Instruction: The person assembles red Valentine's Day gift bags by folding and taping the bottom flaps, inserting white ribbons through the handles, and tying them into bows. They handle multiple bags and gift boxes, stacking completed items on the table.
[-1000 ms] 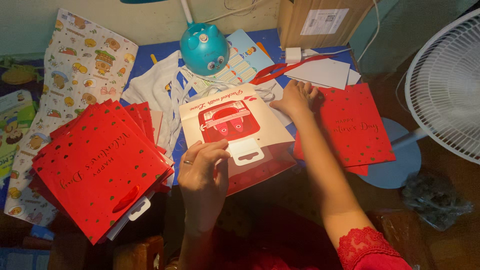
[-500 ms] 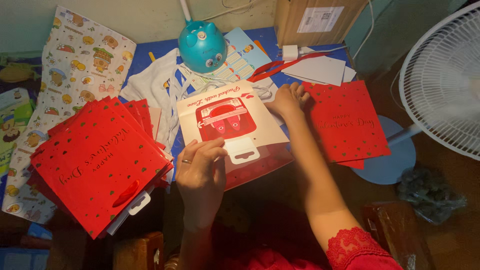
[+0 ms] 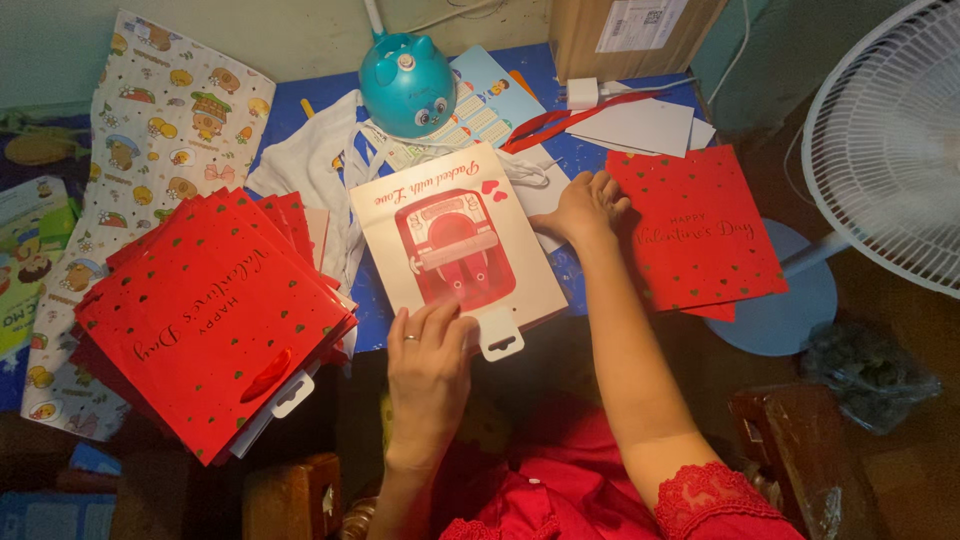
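Observation:
A flat cream paper gift bag (image 3: 455, 235) with a red picture and a white hang tag lies in front of me on the blue table (image 3: 300, 100). My left hand (image 3: 430, 365), wearing a ring, presses flat on the bag's near edge. My right hand (image 3: 585, 205) rests at the bag's far right edge, fingers touching the red gift bag (image 3: 700, 235) with small hearts lying to the right. A thick stack of the same red gift bags (image 3: 205, 315) sits to the left.
A teal round lamp (image 3: 405, 85) stands at the back, with a red ribbon (image 3: 565, 120), white papers (image 3: 640, 125) and a cardboard box (image 3: 630, 35) behind. Patterned wrapping paper (image 3: 150, 110) lies far left. A white fan (image 3: 890, 140) stands at right.
My right hand has drawn slightly toward the cream bag's right edge; my left hand stays on its near edge. The view has shifted a little.

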### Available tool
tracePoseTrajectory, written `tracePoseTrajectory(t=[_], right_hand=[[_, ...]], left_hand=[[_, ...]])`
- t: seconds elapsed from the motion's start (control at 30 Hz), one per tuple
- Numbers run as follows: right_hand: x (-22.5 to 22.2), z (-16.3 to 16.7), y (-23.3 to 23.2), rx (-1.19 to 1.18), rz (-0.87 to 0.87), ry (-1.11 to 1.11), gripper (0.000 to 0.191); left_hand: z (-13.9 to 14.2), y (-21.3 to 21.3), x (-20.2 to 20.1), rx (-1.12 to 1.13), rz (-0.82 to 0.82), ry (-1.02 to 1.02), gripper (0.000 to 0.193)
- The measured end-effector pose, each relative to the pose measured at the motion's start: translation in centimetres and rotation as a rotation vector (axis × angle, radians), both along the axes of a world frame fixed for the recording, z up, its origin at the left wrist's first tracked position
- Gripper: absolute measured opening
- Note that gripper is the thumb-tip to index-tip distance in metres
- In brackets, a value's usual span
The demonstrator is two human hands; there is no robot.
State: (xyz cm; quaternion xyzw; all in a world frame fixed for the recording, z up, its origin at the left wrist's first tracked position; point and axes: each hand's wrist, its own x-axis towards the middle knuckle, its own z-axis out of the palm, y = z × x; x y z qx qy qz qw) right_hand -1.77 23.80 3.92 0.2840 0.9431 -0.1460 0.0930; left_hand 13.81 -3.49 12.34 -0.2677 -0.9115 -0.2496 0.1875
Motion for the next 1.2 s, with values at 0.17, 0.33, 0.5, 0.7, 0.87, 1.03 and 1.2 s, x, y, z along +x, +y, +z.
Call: tracePoseTrajectory(t=[0.17,0.33,0.5,0.7,0.87,1.03,1.2], right_hand=[[0.2,-0.4,-0.3,-0.025,-0.015,0.057,0.126],[0.9,0.1,-0.3,-0.06,-0.059,0.051,0.131],[1.6,0.4,0.0,-0.057,-0.045,0.101,0.123],[2.2,0.2,1.3,-0.037,0.057,0.188,0.082],[2.9,0.2,3.5,-0.183,0.054,0.233,0.038],[2.2,-0.5,4.0,-0.091,0.114,0.18,0.027],[2.2,-1.0,5.4,-0.339,0.077,0.203,0.03]], left_hand=[[-1.6,1.2,0.3,-0.095,-0.02,-0.16,0.059],[-2.0,2.8,0.7,-0.155,-0.175,-0.235,0.077],[-3.6,7.2,0.3,-0.009,-0.332,-0.19,0.079],[-7.0,17.0,-6.9,1.16,-0.473,-0.737,0.086],[-10.1,16.7,-10.6,1.291,-0.137,-1.214,0.093],[-9.2,16.2,-10.8,1.368,-0.033,-1.371,0.089],[-7.9,16.1,-11.0,1.354,-0.036,-1.39,0.09]])
